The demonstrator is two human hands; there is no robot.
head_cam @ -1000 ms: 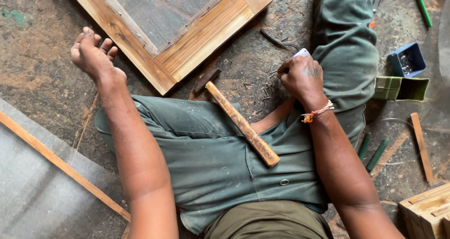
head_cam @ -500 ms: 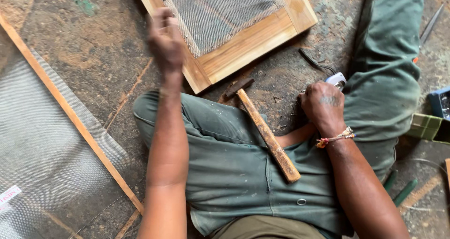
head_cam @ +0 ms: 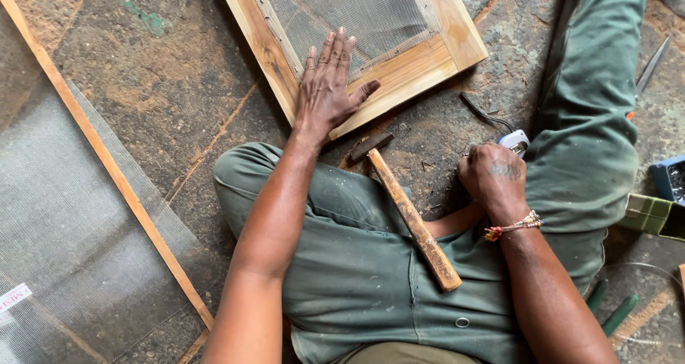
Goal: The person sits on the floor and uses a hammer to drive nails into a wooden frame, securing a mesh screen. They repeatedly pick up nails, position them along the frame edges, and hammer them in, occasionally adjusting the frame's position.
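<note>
My left hand point(head_cam: 330, 86) lies flat, fingers spread, on the near corner of a wooden frame point(head_cam: 421, 66) that has grey wire mesh point(head_cam: 357, 11) stretched across it. My right hand point(head_cam: 494, 177) is curled on the stone floor between my legs, closed around a small white and blue object point(head_cam: 516, 142) that is mostly hidden. A hammer point(head_cam: 407, 210) with a wooden handle rests across my green-trousered leg, its metal head on the floor near the frame. Neither hand touches the hammer.
A long thin wooden strip point(head_cam: 107, 157) lies over a sheet of grey mesh point(head_cam: 64, 250) at the left. A blue box point(head_cam: 669, 178) and a green box point(head_cam: 653, 215) sit at the right edge. Green-handled tools point(head_cam: 614, 310) lie at lower right.
My left hand moved from the air at the left onto the frame's corner and now lies flat. The view shifted so the frame sits nearer centre. My right hand stayed in place.
</note>
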